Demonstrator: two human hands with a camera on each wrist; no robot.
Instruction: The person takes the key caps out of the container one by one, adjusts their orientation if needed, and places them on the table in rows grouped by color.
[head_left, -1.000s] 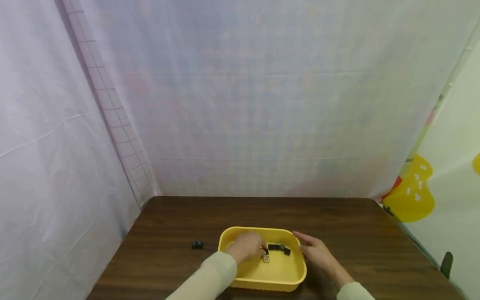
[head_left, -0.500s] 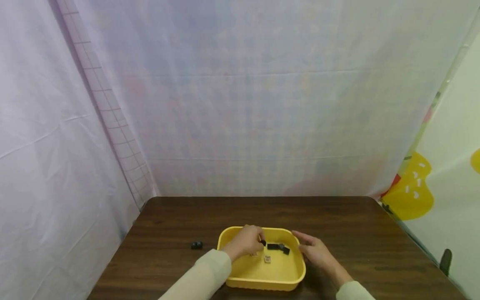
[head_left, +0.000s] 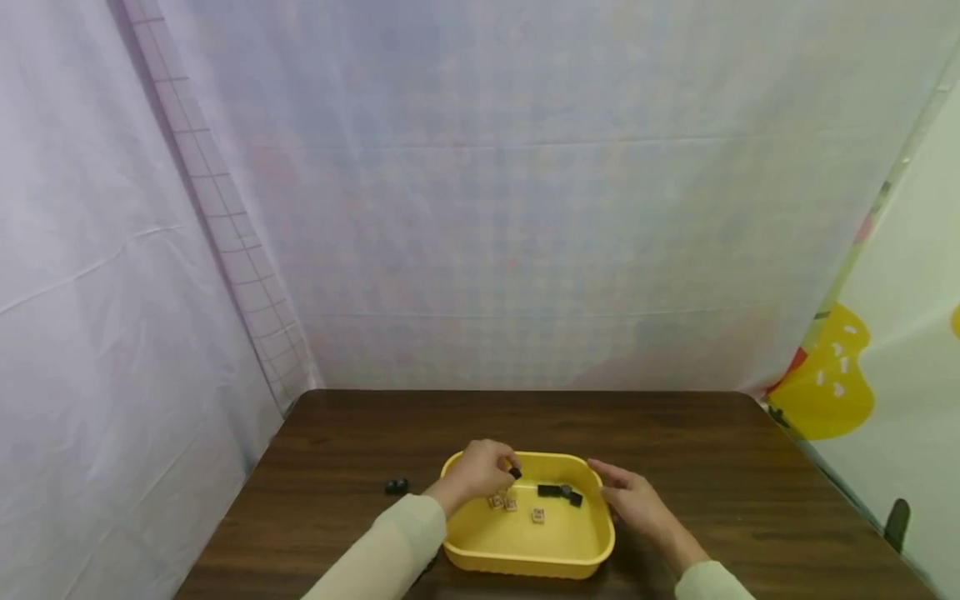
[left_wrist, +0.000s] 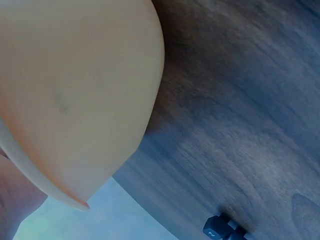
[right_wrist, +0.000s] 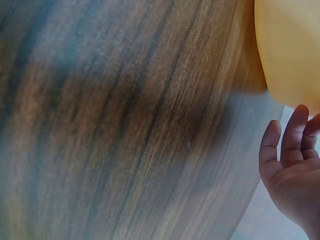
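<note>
Black, probably light and hard from where I stand, best held edgewise, a small block point(head_left: 515, 473) is pinched in the left hand point(head_left: 480, 468), the right hand point(head_left: 634, 505) loose at the right of the tray point(head_left: 525, 563).

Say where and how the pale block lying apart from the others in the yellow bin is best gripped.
Probably by two opposite sides, pinched from above: the pale block is small and boxy, has bare floor around it, and the walls of the yellow bin rise on every side.
</note>
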